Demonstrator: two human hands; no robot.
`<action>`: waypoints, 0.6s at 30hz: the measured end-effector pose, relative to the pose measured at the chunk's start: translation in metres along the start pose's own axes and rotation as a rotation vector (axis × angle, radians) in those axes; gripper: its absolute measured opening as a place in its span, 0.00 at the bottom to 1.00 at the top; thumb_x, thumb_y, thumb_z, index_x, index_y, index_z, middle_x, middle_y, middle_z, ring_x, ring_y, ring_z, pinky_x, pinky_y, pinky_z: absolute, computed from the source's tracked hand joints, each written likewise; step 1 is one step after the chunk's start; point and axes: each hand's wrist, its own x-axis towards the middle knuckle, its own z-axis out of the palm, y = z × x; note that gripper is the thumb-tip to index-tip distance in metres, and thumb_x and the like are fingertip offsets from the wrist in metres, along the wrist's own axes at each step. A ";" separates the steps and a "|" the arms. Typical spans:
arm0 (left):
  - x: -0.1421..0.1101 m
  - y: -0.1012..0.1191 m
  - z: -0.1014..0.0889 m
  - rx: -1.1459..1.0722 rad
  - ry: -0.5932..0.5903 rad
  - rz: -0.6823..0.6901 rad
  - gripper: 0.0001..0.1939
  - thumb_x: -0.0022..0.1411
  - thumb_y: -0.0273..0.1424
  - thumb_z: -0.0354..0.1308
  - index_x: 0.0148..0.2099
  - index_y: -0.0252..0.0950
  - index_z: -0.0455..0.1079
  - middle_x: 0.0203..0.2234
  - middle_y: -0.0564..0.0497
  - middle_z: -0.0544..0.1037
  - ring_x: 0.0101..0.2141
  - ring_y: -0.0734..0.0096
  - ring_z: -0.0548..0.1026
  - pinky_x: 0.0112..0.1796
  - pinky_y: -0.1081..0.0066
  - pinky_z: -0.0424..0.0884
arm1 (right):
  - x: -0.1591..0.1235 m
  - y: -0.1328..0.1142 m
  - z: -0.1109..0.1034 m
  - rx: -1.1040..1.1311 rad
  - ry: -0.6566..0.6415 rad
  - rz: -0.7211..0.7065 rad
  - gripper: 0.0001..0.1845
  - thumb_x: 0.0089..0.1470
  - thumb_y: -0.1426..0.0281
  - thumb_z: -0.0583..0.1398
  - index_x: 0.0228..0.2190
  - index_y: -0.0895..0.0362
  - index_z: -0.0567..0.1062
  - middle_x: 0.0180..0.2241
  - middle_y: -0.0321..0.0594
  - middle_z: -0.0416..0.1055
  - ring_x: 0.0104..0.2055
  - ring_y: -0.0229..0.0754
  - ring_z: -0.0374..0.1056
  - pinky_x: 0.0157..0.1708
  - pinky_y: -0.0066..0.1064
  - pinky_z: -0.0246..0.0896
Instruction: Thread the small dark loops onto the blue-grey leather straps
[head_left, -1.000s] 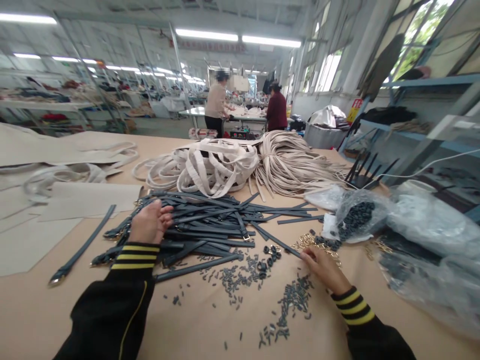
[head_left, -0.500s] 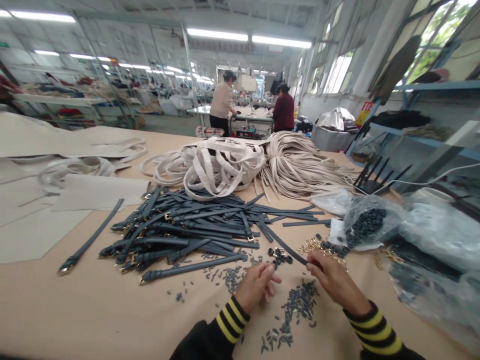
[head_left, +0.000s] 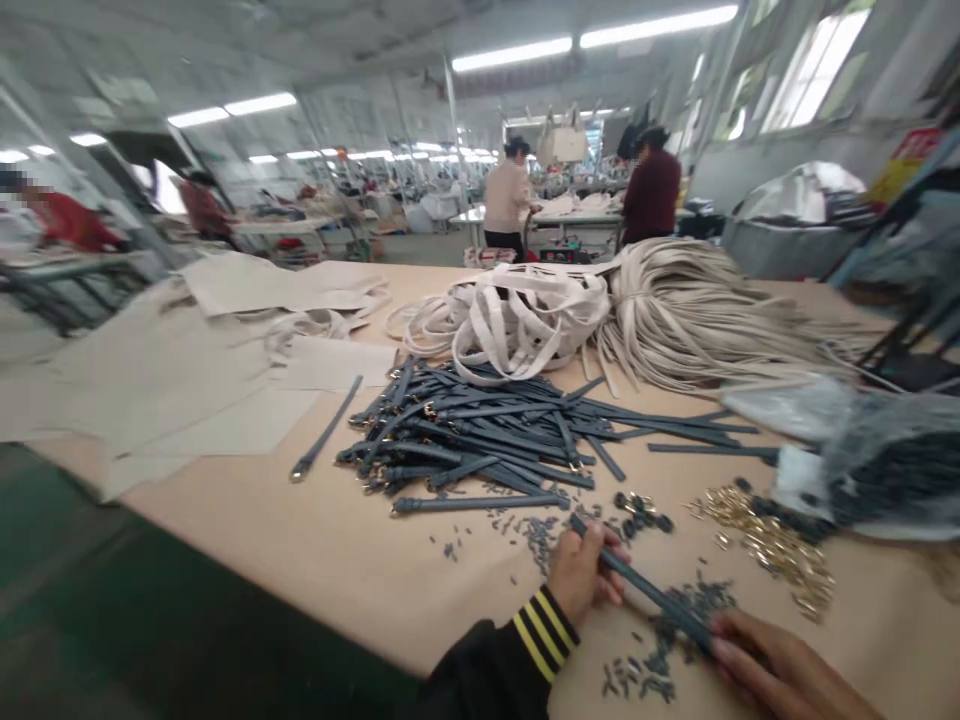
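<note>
A dark grey strap stretches between my two hands, slanting down to the right above the table. My left hand pinches it near its upper end. My right hand grips the lower end, at the frame's bottom right. Beneath the strap lie small dark grey pieces in a scattered heap. Just beyond my left hand sit several black rings and gold buckles. A large pile of dark grey straps with gold buckles lies further back.
Gold hardware is spread at the right beside a plastic bag of black pieces. Cream strips and a long cream bundle lie at the back. Cream sheets cover the left. Co-workers stand at tables beyond.
My left hand has closed on the strap, which my right hand alone held before. The right hand has moved lower and nearer. The view has swung right-to-left, showing more floor at left.
</note>
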 end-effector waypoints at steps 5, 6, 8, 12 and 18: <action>-0.008 0.002 0.009 -0.008 -0.139 -0.127 0.23 0.51 0.47 0.52 0.34 0.28 0.62 0.21 0.50 0.72 0.16 0.79 0.69 0.14 0.80 0.65 | 0.020 -0.045 0.010 0.137 0.019 -0.057 0.10 0.53 0.65 0.50 0.26 0.57 0.66 0.22 0.35 0.67 0.21 0.36 0.63 0.22 0.27 0.57; -0.009 0.004 0.009 -0.038 -0.129 -0.130 0.23 0.52 0.46 0.52 0.35 0.28 0.62 0.21 0.50 0.71 0.16 0.80 0.69 0.14 0.81 0.65 | 0.022 -0.047 0.011 0.162 0.024 -0.049 0.10 0.53 0.65 0.50 0.27 0.57 0.66 0.22 0.35 0.68 0.21 0.36 0.62 0.21 0.26 0.56; -0.010 0.009 0.008 -0.090 -0.105 -0.136 0.21 0.53 0.45 0.52 0.35 0.29 0.62 0.19 0.52 0.70 0.16 0.80 0.68 0.15 0.81 0.65 | 0.024 -0.047 0.011 0.186 0.032 -0.035 0.09 0.53 0.66 0.51 0.28 0.58 0.67 0.22 0.35 0.68 0.20 0.35 0.62 0.21 0.26 0.56; -0.011 0.015 0.008 -0.126 -0.082 -0.147 0.19 0.54 0.43 0.52 0.34 0.29 0.62 0.17 0.54 0.68 0.16 0.80 0.69 0.16 0.82 0.66 | 0.021 -0.042 0.009 0.199 0.043 -0.029 0.09 0.53 0.68 0.51 0.28 0.59 0.67 0.22 0.35 0.68 0.20 0.34 0.61 0.20 0.25 0.55; -0.012 0.015 0.009 -0.140 -0.092 -0.151 0.15 0.57 0.39 0.50 0.35 0.29 0.61 0.17 0.53 0.68 0.17 0.79 0.69 0.17 0.82 0.67 | 0.024 -0.042 0.012 0.081 0.121 -0.071 0.05 0.49 0.69 0.55 0.27 0.58 0.68 0.22 0.34 0.66 0.24 0.35 0.61 0.22 0.25 0.53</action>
